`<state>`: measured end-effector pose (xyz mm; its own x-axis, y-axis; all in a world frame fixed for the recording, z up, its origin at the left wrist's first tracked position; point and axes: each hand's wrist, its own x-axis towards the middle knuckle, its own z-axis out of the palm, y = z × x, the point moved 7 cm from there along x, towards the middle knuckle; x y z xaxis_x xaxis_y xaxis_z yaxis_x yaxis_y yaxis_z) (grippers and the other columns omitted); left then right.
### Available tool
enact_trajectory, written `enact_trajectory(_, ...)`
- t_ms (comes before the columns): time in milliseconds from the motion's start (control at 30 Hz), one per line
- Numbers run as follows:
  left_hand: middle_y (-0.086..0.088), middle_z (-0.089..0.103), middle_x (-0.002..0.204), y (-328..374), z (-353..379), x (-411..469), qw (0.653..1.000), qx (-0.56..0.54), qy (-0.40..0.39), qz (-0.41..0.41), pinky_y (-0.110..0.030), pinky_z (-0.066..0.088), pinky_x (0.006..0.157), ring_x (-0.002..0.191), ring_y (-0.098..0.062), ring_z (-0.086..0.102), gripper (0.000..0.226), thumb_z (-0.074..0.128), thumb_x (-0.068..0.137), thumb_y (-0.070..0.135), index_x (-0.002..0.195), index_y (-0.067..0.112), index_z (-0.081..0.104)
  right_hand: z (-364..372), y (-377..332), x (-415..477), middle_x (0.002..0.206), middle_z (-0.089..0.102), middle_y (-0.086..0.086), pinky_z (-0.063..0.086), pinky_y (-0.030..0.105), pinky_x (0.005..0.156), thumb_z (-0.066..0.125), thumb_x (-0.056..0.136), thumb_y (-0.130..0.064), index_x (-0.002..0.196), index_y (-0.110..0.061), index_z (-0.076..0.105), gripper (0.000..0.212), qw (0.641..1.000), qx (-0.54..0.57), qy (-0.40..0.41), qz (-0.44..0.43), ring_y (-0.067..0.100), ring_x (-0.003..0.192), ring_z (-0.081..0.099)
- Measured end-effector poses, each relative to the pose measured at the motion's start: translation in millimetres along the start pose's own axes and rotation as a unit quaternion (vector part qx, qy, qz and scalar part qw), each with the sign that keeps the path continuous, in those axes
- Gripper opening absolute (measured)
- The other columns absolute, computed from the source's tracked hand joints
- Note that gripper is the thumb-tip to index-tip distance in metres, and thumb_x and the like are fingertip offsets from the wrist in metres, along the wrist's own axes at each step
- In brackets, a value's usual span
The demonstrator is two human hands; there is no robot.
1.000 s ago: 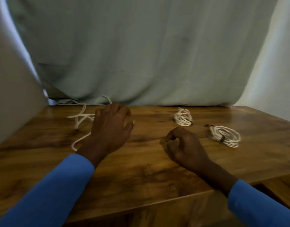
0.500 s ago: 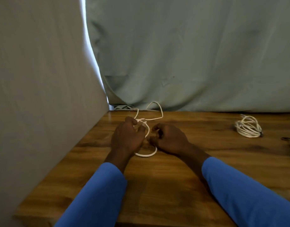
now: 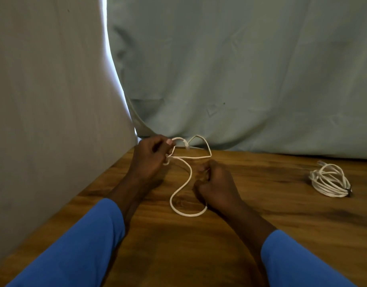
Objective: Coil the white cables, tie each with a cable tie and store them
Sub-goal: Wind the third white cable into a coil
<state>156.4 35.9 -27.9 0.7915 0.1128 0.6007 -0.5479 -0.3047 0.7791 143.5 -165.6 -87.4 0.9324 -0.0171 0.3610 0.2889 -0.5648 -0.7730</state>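
Pulled apart since a moment ago, the loose white cable [image 3: 186,179] is pinched by left hand [image 3: 151,160] and right hand [image 3: 215,183]; a tied coil [image 3: 329,181] is seen well right.

The loose cable [image 3: 184,183] lies between my hands near the table's [image 3: 282,224] back left corner, the coiled bundle [image 3: 329,181] well right

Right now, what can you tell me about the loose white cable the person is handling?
The loose white cable is a thin, round, flexible cord, not yet coiled. It sprawls in open loops on the brown wooden table near the back left corner. The left hand pinches bunched strands at its far end, lifted slightly; the right hand closes over another stretch. A low loop lies flat between them. No tie shows.
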Motion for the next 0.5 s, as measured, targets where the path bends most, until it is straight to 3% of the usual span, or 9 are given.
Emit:
enact_trajectory(67, 0.013, 0.073, 0.083, 20, 3, -5, 0.989, 0.093, -0.031, 0.109, -0.015, 0.05, 0.073, 0.082, -0.004, 0.068, 0.019, 0.065, 0.101, 0.018, 0.09, 0.031, 0.075, -17, -10, 0, 0.123, 0.053, -0.006, 0.055, 0.042, 0.087, 0.077, 0.079, -0.025, 0.12, -0.037, 0.049, 0.051, 0.995, 0.013, 0.082, -0.047, 0.018, 0.111, 0.059)
enact_trajectory(133, 0.012, 0.073, 0.089, 25, 14, -12, 0.977, 0.126, -0.088, 0.15, -0.018, 0.049, 0.078, 0.088, -0.007, 0.068, 0.014, 0.068, 0.1, 0.017, 0.096, 0.027, 0.077, -27, -27, -2, 0.141, 0.045, -0.013, 0.048, 0.034, 0.098, 0.074, 0.088, -0.031, 0.141, -0.041, 0.041, 0.064, 0.986, 0.018, 0.104, -0.132, 0.009, 0.128, 0.048)
enact_trajectory(200, 0.01, 0.073, 0.088, 28, 23, -17, 0.977, 0.094, -0.109, 0.159, -0.021, 0.05, 0.077, 0.087, -0.01, 0.069, 0.013, 0.067, 0.1, 0.016, 0.097, 0.024, 0.078, -21, -34, -2, 0.142, 0.051, -0.015, 0.047, 0.035, 0.105, 0.068, 0.096, -0.035, 0.141, -0.039, 0.051, 0.048, 0.982, 0.022, 0.065, -0.175, 0.005, 0.131, 0.049)
enact_trajectory(267, 0.008, 0.076, 0.088, 35, 25, -19, 0.979, 0.043, -0.105, 0.168, -0.022, 0.052, 0.077, 0.086, -0.01, 0.071, 0.013, 0.067, 0.099, 0.016, 0.097, 0.021, 0.078, -11, -35, -3, 0.116, 0.068, -0.011, 0.052, 0.037, 0.096, 0.06, 0.103, -0.032, 0.117, -0.027, 0.069, 0.017, 0.985, 0.097, 0.01, -0.143, 0.005, 0.109, 0.063)
enact_trajectory(300, 0.007, 0.076, 0.088, 38, 25, -20, 0.98, 0.024, -0.1, 0.171, -0.023, 0.053, 0.077, 0.086, -0.01, 0.072, 0.012, 0.067, 0.099, 0.016, 0.096, 0.02, 0.078, -5, -36, -4, 0.094, 0.071, -0.006, 0.054, 0.037, 0.085, 0.056, 0.106, -0.028, 0.101, -0.019, 0.071, 0.018, 0.979, 0.175, -0.018, -0.103, 0.008, 0.09, 0.066)
enact_trajectory(367, 0.007, 0.076, 0.085, 42, 24, -22, 0.98, 0.007, -0.085, 0.18, -0.022, 0.053, 0.076, 0.082, -0.007, 0.071, 0.012, 0.067, 0.1, 0.017, 0.093, 0.021, 0.077, 3, -41, -6, 0.058, 0.052, -0.001, 0.043, 0.034, 0.06, 0.047, 0.108, -0.02, 0.076, -0.011, 0.06, 0.035, 0.94, 0.332, -0.079, -0.025, 0.012, 0.052, 0.049)
enact_trajectory(433, 0.005, 0.074, 0.079, 43, 22, -23, 0.98, 0.012, -0.059, 0.19, -0.028, 0.053, 0.07, 0.075, -0.012, 0.069, 0.012, 0.068, 0.1, 0.023, 0.088, 0.022, 0.073, 9, -52, -12, 0.047, 0.032, -0.006, 0.03, 0.027, 0.046, 0.039, 0.107, -0.027, 0.066, -0.017, 0.048, 0.043, 0.883, 0.437, -0.167, 0.037, 0.009, 0.039, 0.028)
enact_trajectory(500, 0.001, 0.071, 0.073, 43, 18, -20, 0.981, 0.004, -0.039, 0.191, -0.035, 0.052, 0.065, 0.07, -0.021, 0.067, 0.023, 0.068, 0.098, 0.035, 0.084, 0.018, 0.071, 13, -63, -22, 0.045, 0.024, -0.007, 0.026, 0.022, 0.04, 0.036, 0.107, -0.037, 0.064, -0.018, 0.048, 0.048, 0.826, 0.495, -0.259, 0.073, 0.007, 0.035, 0.022)
